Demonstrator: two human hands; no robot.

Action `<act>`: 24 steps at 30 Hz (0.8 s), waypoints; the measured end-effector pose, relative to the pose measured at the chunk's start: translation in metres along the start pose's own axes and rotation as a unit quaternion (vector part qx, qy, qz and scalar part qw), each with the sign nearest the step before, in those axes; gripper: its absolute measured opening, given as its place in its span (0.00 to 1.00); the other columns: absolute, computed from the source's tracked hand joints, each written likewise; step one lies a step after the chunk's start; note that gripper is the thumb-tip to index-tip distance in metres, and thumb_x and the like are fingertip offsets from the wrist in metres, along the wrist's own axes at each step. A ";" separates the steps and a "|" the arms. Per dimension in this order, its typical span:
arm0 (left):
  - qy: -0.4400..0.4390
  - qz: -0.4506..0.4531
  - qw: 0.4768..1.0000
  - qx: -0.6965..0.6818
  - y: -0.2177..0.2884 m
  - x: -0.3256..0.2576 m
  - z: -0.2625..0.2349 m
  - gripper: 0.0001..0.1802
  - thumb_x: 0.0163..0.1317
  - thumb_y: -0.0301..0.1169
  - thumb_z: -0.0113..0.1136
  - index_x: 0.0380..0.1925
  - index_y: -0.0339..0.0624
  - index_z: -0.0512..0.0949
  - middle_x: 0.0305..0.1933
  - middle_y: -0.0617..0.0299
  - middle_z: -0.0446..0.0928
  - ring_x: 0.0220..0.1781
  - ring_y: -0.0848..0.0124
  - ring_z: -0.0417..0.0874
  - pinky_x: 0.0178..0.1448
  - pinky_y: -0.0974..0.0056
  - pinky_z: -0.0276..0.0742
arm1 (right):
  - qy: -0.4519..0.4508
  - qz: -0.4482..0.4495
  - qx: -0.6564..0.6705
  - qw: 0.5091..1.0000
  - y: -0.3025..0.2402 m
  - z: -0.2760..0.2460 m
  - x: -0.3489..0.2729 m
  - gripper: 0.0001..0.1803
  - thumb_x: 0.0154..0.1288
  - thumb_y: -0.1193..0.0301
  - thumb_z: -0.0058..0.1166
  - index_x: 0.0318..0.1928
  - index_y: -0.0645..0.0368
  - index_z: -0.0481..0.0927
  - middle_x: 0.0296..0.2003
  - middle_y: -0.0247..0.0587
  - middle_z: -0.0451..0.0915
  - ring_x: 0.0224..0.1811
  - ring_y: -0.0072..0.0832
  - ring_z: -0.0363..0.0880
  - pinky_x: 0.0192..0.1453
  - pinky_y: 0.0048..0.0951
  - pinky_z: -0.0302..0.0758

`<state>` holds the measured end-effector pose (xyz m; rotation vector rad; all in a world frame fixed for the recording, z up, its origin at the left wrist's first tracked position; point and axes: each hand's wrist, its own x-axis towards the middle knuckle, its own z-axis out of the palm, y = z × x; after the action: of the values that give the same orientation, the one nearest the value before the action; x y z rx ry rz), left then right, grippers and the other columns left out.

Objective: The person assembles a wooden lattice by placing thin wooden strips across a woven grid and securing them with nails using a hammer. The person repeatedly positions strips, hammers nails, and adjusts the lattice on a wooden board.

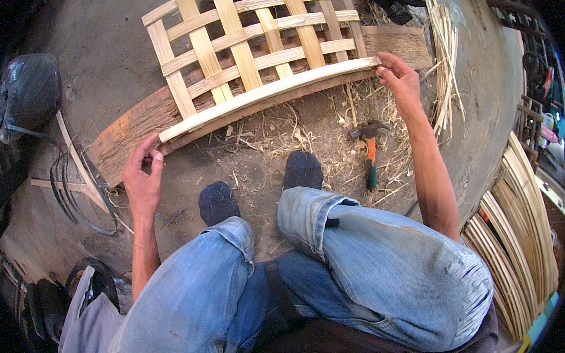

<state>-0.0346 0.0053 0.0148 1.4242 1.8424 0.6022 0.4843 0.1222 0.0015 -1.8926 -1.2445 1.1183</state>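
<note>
Lattice (243,35), top partly out of view

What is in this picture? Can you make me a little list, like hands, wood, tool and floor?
Left hand: fingers at the left end of a pale strip
Right hand: pinching the strip's right end
Weaving: a lattice of flat, crisscrossed strips, just beyond the pale strip
Underneath: a brown plank, under part of the lattice
Tool: a hammer with an orange and dark green handle, lying near the right forearm
Floor: curly shavings scattered about
Clothes: dark socks and rolled-up jeans
</note>
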 end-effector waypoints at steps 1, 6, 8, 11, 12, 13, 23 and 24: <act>-0.001 0.000 1.000 0.000 0.000 0.000 0.000 0.20 0.64 0.24 0.60 0.57 0.43 0.81 0.33 0.66 0.75 0.37 0.75 0.75 0.48 0.67 0.75 | 0.007 0.001 -0.008 1.000 -0.002 0.001 -0.001 0.17 0.71 0.72 0.59 0.58 0.58 0.82 0.40 0.31 0.83 0.37 0.16 0.81 0.39 0.18 0.76; -0.002 0.011 1.000 -0.006 -0.004 -0.003 0.000 0.21 0.63 0.23 0.60 0.57 0.40 0.81 0.35 0.65 0.76 0.39 0.75 0.77 0.50 0.66 0.75 | 0.015 0.009 0.004 1.000 -0.007 -0.003 0.001 0.15 0.71 0.64 0.62 0.52 0.59 0.85 0.30 0.25 0.79 0.30 0.14 0.74 0.36 0.18 0.73; -0.002 0.003 1.000 -0.017 -0.007 -0.005 0.001 0.21 0.63 0.23 0.60 0.58 0.37 0.80 0.36 0.63 0.77 0.40 0.74 0.77 0.51 0.66 0.76 | 0.011 0.008 -0.049 0.999 -0.005 -0.007 0.004 0.16 0.71 0.62 0.62 0.51 0.59 0.85 0.29 0.25 0.78 0.28 0.14 0.72 0.35 0.19 0.71; -0.024 -0.020 0.999 0.006 -0.005 -0.004 0.001 0.23 0.64 0.27 0.62 0.60 0.38 0.79 0.41 0.62 0.80 0.47 0.71 0.79 0.59 0.64 0.73 | 0.010 0.012 -0.093 0.996 -0.008 -0.005 0.007 0.18 0.70 0.60 0.62 0.51 0.59 0.85 0.29 0.25 0.78 0.27 0.13 0.70 0.33 0.18 0.68; -0.032 -0.024 0.999 0.012 -0.006 -0.004 0.001 0.23 0.64 0.27 0.62 0.61 0.38 0.78 0.41 0.62 0.80 0.47 0.71 0.79 0.59 0.64 0.74 | 0.009 0.013 -0.104 0.994 -0.010 -0.002 0.007 0.18 0.70 0.59 0.62 0.51 0.59 0.85 0.29 0.24 0.78 0.27 0.13 0.70 0.33 0.18 0.68; -0.039 -0.027 0.999 0.019 -0.006 -0.003 0.002 0.23 0.64 0.27 0.62 0.61 0.38 0.78 0.41 0.62 0.80 0.47 0.72 0.79 0.59 0.64 0.74 | 0.010 0.016 -0.100 0.995 -0.012 0.000 0.007 0.19 0.70 0.58 0.62 0.52 0.59 0.85 0.30 0.25 0.78 0.27 0.13 0.70 0.33 0.18 0.68; -0.009 -0.026 0.999 0.015 0.002 -0.004 0.002 0.23 0.63 0.25 0.61 0.59 0.43 0.80 0.35 0.62 0.78 0.40 0.72 0.79 0.53 0.65 0.76 | 0.061 0.046 -0.028 0.997 0.007 -0.005 0.012 0.17 0.70 0.60 0.61 0.50 0.60 0.86 0.32 0.27 0.82 0.28 0.15 0.72 0.31 0.20 0.71; -0.012 -0.024 1.000 0.010 0.000 -0.003 0.003 0.23 0.63 0.25 0.61 0.59 0.44 0.80 0.35 0.62 0.78 0.40 0.72 0.79 0.53 0.65 0.76 | 0.065 0.050 -0.013 0.997 0.011 -0.007 0.012 0.17 0.70 0.61 0.61 0.50 0.60 0.86 0.32 0.27 0.81 0.28 0.14 0.72 0.31 0.20 0.71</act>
<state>-0.0320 0.0020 0.0143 1.3903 1.8645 0.5418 0.4973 0.1292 -0.0086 -2.0328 -1.1080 1.0169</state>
